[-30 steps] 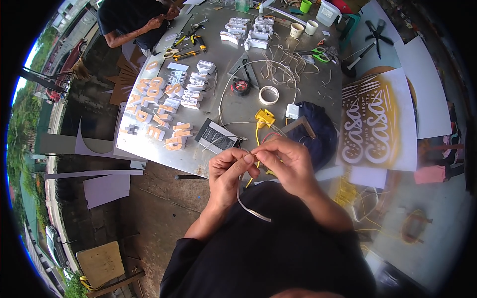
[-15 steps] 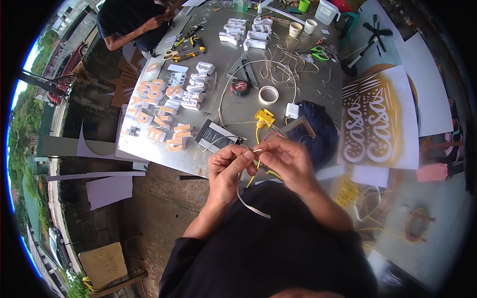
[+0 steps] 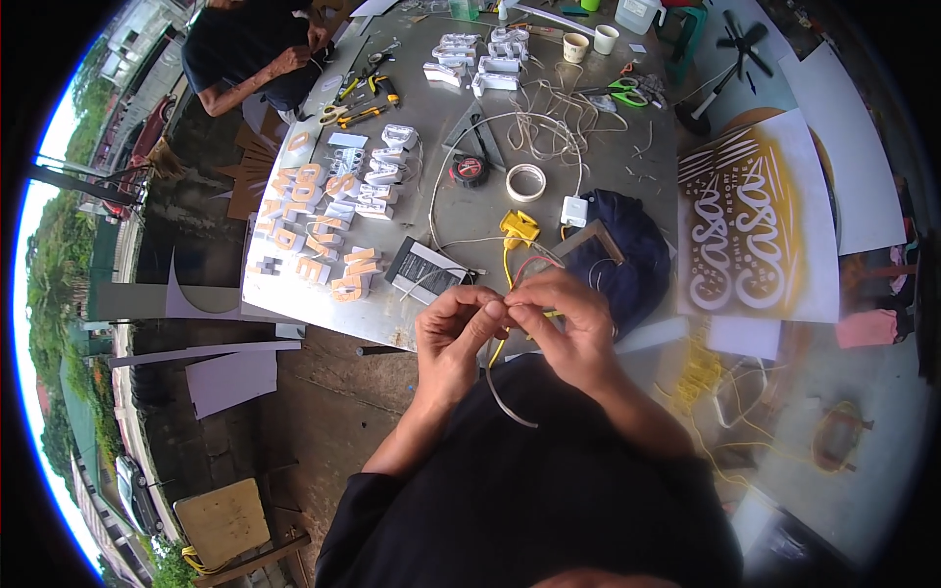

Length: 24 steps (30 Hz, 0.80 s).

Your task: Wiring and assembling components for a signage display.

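My left hand (image 3: 457,331) pinches a thin pale electrical cable (image 3: 502,404), whose tail curves down in front of my dark shirt. Fingertip to fingertip with it, my right hand (image 3: 563,318) is closed on the cable's end; the fingers hide the exact spot where they meet. Just beyond, a black-and-silver power supply box (image 3: 427,270) lies near the table's front edge with thin wires around it. A yellow plug piece (image 3: 520,227) with a yellow cord sits past my right fingers. Next to it are a white adapter (image 3: 575,210) and a dark blue cloth (image 3: 627,260).
On the metal table (image 3: 392,318) stand several block letters (image 3: 312,211), a tape measure (image 3: 469,171), a tape roll (image 3: 526,182), green-handled scissors (image 3: 627,92) and pliers (image 3: 377,98). Cups (image 3: 576,45) stand at the back. A co-worker (image 3: 245,59) works at the far left. A stencilled board (image 3: 760,220) is at right.
My fingertips have drawn closer together over the cable, covering the pale tip that showed between them. The hanging tail has shifted slightly right.
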Available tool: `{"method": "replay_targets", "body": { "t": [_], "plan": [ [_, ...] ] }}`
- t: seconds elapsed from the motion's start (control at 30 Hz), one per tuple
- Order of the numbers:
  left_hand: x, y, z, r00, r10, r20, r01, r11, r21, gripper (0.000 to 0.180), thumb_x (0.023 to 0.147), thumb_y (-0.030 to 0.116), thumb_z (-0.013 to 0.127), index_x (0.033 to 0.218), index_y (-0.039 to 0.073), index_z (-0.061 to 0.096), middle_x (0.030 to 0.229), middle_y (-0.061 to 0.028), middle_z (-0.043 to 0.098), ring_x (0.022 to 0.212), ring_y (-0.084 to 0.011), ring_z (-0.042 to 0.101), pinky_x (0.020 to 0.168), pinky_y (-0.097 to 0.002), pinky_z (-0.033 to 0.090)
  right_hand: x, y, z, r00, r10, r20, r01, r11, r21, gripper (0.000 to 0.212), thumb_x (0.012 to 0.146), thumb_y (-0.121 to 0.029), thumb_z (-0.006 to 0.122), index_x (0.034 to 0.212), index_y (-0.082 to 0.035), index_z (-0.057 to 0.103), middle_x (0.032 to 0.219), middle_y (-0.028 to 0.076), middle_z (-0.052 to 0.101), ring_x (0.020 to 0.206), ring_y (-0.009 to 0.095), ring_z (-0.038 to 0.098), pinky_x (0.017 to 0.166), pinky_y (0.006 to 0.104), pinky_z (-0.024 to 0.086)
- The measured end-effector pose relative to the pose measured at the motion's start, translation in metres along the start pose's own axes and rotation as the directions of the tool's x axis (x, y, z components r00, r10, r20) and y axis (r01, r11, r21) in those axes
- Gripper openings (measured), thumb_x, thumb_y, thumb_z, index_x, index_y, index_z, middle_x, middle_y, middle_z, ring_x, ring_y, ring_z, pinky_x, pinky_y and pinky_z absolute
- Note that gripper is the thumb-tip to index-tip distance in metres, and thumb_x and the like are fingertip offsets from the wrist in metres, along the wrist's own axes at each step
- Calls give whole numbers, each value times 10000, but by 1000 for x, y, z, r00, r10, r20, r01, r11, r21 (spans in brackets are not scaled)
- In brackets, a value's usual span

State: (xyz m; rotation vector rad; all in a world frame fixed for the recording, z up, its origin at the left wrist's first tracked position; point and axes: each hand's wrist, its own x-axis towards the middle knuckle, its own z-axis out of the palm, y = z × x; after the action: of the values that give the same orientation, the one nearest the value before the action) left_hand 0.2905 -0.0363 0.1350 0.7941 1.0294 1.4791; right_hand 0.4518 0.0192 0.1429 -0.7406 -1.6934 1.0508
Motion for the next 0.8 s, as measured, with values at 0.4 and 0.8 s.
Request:
{"method": "replay_targets", "body": {
  "t": [0.4, 0.8],
  "plan": [
    [-2, -6, 30, 986, -99, 132, 109, 991, -74, 190, 1090, 221, 542, 1083, 34, 575, 1010, -9, 553, 975, -106, 489, 918, -276, 395, -16, 21, -22, 984, 163, 76, -179, 908, 378, 46, 948, -28, 710, 989, -10, 699, 950, 64, 682, 893, 152, 669, 797, 302, 531],
    [-10, -19, 45, 990, -132, 43, 138, 978, -159, 161, 1065, 182, 592, 1076, 23, 608, 1057, -54, 654, 990, -121, 569, 932, -296, 440, -22, 38, -41, 958, 201, 205, -285, 739, 610, 38, 964, -5, 683, 997, -11, 700, 976, 53, 658, 886, 132, 651, 804, 282, 523]
  ]
}}
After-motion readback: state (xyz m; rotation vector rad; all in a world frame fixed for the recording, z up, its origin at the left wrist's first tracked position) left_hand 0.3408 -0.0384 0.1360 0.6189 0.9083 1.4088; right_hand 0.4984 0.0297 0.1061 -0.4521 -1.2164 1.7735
